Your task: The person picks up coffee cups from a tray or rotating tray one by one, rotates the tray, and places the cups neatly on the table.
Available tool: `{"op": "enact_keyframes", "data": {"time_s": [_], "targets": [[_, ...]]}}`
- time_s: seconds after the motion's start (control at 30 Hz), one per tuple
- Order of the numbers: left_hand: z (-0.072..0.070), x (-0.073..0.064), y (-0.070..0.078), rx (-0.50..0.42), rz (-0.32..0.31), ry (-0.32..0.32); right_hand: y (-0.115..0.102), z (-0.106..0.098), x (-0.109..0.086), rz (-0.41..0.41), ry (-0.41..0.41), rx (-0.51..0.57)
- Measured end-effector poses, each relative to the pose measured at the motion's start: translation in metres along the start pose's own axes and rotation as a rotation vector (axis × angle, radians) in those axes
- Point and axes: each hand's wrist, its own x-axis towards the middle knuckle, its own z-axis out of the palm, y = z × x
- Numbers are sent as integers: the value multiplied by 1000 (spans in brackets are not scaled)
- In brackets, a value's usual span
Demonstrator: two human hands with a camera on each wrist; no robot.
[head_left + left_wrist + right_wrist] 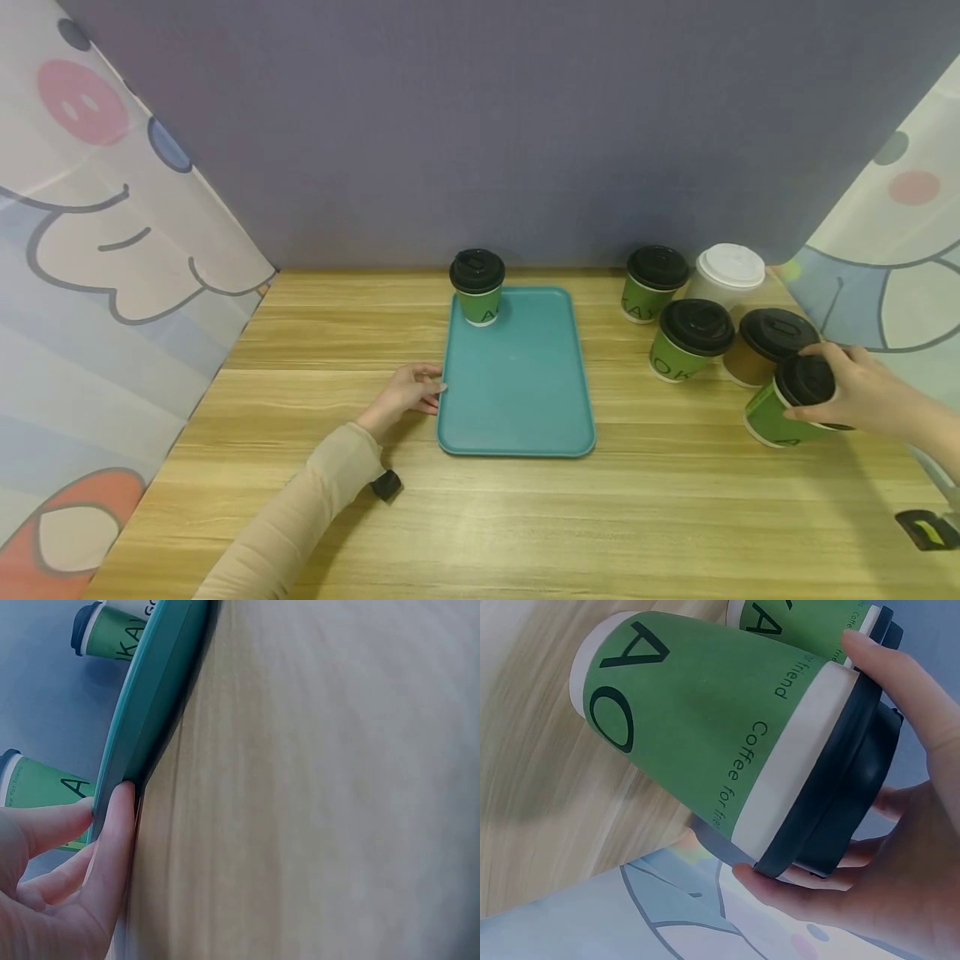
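A teal tray (516,375) lies flat on the wooden table. My left hand (411,389) pinches its left rim, thumb on the upper edge and a finger against the outer side in the left wrist view. A green paper cup with a black lid (477,287) stands at the tray's far left corner. At the right, my right hand (855,392) grips another green paper cup (697,712) by its black lid (832,780), thumb and fingers on opposite sides. That cup appears tilted in the head view; whether its base touches the table I cannot tell.
Near the right hand stand two green cups, one farther back (656,283) and one nearer (686,342). A brown cup with a black lid (772,343) and a white-lidded cup (726,273) are beside them. A grey panel (480,133) rises behind the table.
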Motion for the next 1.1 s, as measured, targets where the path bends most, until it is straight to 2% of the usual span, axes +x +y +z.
{"op": "enact_keyframes", "data": {"time_s": [0.43, 0.67, 0.93, 1.1], "targets": [[1, 0, 1, -9, 3, 4, 0, -2, 0, -17, -5, -11], [1, 0, 1, -7, 5, 7, -5, -8, 4, 21, -23, -53], [1, -1, 2, -8, -5, 2, -21, -17, 13, 20, 5, -85], [1, -1, 2, -10, -7, 2, -36, -21, 20, -3, 49, -125]]}}
